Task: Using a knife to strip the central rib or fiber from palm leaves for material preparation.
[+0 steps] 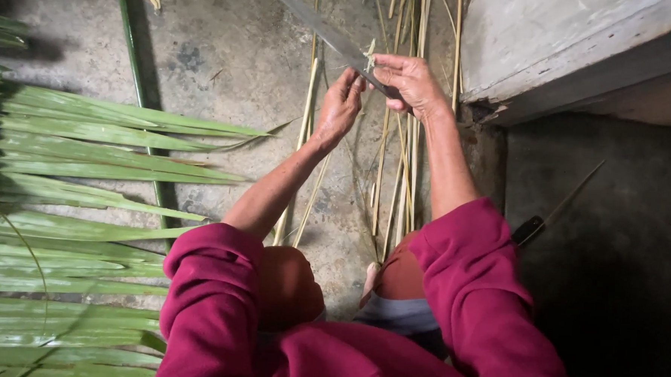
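— What do we have in our hands?

— Our right hand (409, 85) is closed around the handle end of a long knife (323, 30), its flat grey blade slanting up and away. Our left hand (339, 106) pinches a thin leaf rib (350, 148) against the blade, fingers half curled.

— How will it handle?

— We judge the rib light, springy and easily snapped; best held close to the blade. The knife looks stiff and sharp.

— And around us?

— A rough concrete floor (228, 56), stripped pale ribs (396, 183) lying under our hands, green palm leaflets (88, 162) spread at left, a grey concrete step (553, 47) at right.
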